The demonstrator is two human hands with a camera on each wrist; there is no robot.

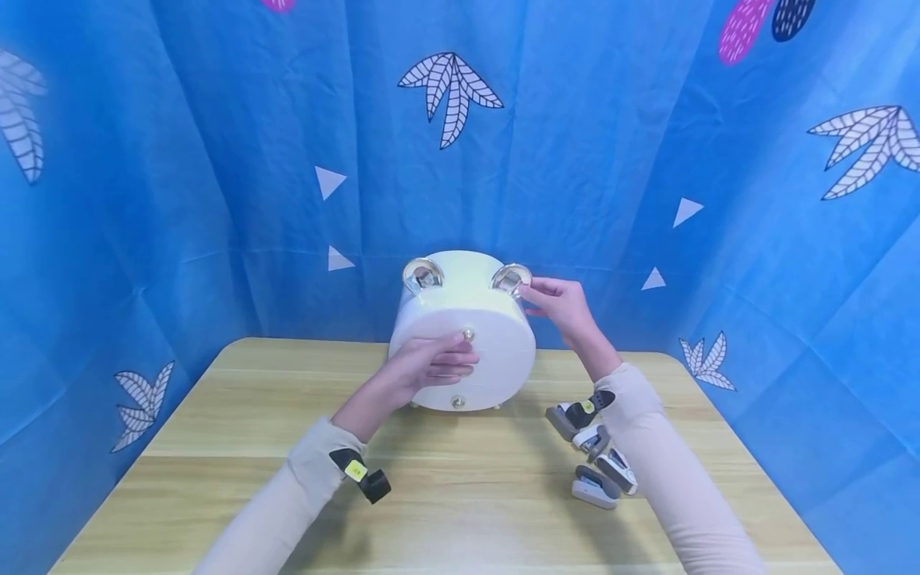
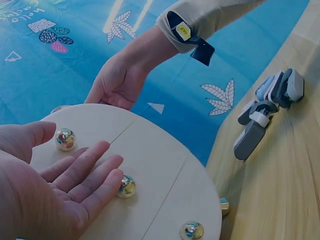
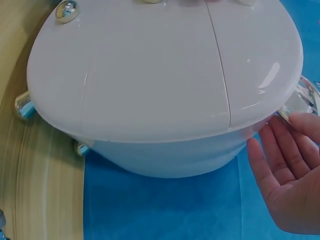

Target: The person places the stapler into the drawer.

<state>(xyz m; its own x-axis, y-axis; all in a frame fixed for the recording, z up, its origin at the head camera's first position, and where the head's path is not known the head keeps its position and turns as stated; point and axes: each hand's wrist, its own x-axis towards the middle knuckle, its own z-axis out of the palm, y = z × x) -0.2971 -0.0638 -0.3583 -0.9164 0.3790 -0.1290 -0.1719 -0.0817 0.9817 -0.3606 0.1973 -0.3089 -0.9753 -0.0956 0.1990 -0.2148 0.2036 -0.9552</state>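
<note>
A white rounded box (image 1: 496,351) with gold ear-shaped rings on top and gold knobs on its front stands on the table. My left hand (image 1: 438,363) is in front of it, fingers extended and gripping nothing. Its thumb is beside the upper knob (image 2: 65,139), and its fingertips are near the middle knob (image 2: 126,186); contact cannot be told. At the box's right side, my right hand (image 1: 561,303) has its thumb at the rim of the right gold ear (image 1: 512,278). In the right wrist view, the right fingers (image 3: 287,150) look fairly straight beneath that ear.
Several small grey and white staplers (image 1: 596,487) lie in a group at the right of the wooden table (image 1: 244,415), near the right forearm. A blue patterned curtain (image 1: 561,160) hangs behind the box and along both sides.
</note>
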